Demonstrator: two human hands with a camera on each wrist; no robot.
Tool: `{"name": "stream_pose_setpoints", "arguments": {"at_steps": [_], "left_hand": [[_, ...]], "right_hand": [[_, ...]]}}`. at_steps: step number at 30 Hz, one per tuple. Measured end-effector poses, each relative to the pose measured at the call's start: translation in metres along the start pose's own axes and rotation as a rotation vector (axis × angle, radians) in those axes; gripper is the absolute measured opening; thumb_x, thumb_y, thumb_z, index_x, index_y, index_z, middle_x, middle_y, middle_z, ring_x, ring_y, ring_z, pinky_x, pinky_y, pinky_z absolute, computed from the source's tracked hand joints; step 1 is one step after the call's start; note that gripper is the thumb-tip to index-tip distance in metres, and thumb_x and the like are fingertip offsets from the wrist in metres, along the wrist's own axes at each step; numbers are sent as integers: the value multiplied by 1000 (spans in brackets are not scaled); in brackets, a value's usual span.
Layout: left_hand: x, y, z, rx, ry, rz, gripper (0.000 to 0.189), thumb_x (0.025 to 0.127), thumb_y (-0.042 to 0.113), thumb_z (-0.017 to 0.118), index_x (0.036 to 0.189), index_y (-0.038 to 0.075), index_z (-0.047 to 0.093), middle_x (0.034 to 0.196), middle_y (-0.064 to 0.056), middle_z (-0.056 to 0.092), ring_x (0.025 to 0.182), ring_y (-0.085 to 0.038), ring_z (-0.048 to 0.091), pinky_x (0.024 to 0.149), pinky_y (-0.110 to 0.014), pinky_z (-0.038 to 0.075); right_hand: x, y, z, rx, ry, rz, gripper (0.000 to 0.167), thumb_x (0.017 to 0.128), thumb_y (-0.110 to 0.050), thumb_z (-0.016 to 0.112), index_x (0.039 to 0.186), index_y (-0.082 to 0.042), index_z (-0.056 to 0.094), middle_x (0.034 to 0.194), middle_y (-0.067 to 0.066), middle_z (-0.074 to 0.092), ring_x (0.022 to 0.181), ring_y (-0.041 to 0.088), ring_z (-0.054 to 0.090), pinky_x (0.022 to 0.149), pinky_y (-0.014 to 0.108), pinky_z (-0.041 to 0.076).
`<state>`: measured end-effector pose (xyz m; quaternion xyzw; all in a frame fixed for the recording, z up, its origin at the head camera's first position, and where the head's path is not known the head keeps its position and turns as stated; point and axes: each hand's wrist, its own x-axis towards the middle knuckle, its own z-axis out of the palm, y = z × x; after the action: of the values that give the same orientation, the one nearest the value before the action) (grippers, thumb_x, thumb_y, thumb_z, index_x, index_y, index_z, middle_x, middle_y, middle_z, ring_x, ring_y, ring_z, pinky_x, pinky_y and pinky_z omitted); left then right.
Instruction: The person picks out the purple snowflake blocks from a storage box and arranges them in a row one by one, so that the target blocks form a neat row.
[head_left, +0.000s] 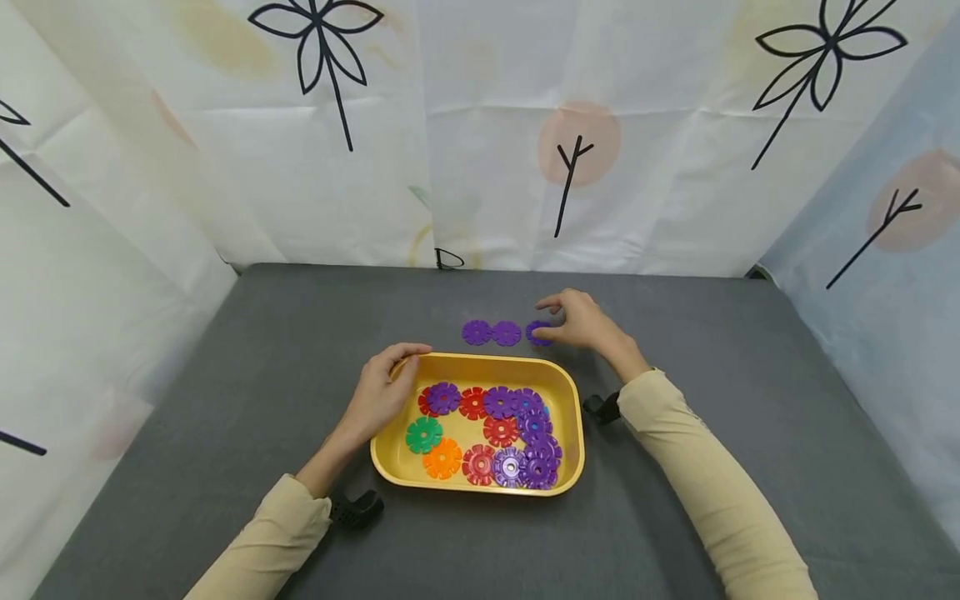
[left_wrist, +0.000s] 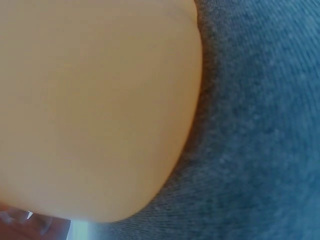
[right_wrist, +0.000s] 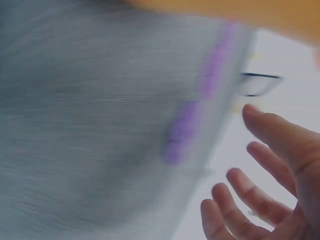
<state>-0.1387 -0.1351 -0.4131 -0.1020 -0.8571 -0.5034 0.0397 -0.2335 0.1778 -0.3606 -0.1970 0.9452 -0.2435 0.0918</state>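
A yellow tray (head_left: 480,490) holds several flower-shaped plastic discs in purple, red, green and orange. My left hand (head_left: 381,392) grips its back left corner, thumb inside the rim and fingers over the edge. Behind the tray lie two purple flower-shaped discs (head_left: 477,332) side by side, with a third purple disc (head_left: 532,327) just right of them. Over that third disc is my right hand (head_left: 583,323), its thumb covering part of it. In the right wrist view the right hand (right_wrist: 275,185) has spread, loosely bent fingers with nothing between them; the purple discs (right_wrist: 182,130) there are blurred.
Grey cloth (head_left: 712,467) covers the table. A white patterned curtain (head_left: 480,183) hangs along the back and both sides. Dark wrist bands (head_left: 357,508) are on both arms. A smooth tan surface (left_wrist: 100,110) fills much of the left wrist view; I cannot tell what it is.
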Motion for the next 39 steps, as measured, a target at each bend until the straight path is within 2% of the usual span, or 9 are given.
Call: {"name": "stream_pose_setpoints", "arguments": {"at_steps": [6,11,16,25,28,31,33,36,39], "left_hand": [[0,1,-1,-12,-13,-20,28,108,15,48,127,6,67,129,-16,68,120,-32,63,105,-53,51],[0,1,-2,-7,-17,-27,27,109,16,48,127,7,66,128,-15,68,120,-31,62,107,-54,50],[0,3,-2,-3,-21,-25,27,109,14,47,127,6,66,128,-16,67,120,-32,61,108,-54,48],[1,3,-3,3,-15,3,25,108,12,48,125,7,66,129,-15,67,123,-32,60,109,-55,47],[0,4,-2,-1,-15,-14,25,108,13,48,125,8,67,128,-14,68,122,-32,61,107,-54,48],[0,4,-2,-4,-21,-29,26,109,14,48,125,8,66,128,-14,68,121,-32,60,107,-54,48],[-1,4,-2,-4,-24,-35,26,109,15,48,125,8,66,128,-14,68,120,-32,61,106,-54,49],[-1,4,-2,-2,-27,-39,26,109,15,47,125,8,66,128,-14,68,120,-31,61,106,-53,49],[0,4,-2,-1,-27,-40,27,109,15,47,126,8,66,129,-14,68,121,-31,61,106,-53,49]], "right_hand": [[-11,-37,-32,28,27,-78,42,94,-20,74,132,-5,68,125,25,68,114,42,66,93,52,57],[-22,-74,-34,42,35,-190,38,92,-23,77,126,-5,72,118,18,73,108,35,68,90,46,59],[-29,-105,-16,112,11,-252,38,91,-25,79,123,-6,74,115,13,76,105,30,70,91,41,59],[-30,-137,32,216,-145,-220,38,90,-24,80,122,-5,74,119,12,77,107,28,73,88,32,61],[-28,-138,46,241,-189,-212,38,90,-20,80,123,-2,74,119,15,76,83,28,75,69,26,60],[-24,-136,58,244,-228,-236,37,90,-16,79,124,-1,73,121,16,75,59,28,67,52,21,51],[-21,-133,65,220,-241,-262,37,90,-15,79,124,-1,73,121,16,75,64,28,67,56,23,51],[-16,-129,73,173,-250,-307,37,89,-12,80,123,0,73,120,15,76,89,28,73,78,32,59],[-14,-127,77,124,-258,-332,38,87,-9,81,123,0,73,120,14,76,112,28,70,100,40,56]]}}
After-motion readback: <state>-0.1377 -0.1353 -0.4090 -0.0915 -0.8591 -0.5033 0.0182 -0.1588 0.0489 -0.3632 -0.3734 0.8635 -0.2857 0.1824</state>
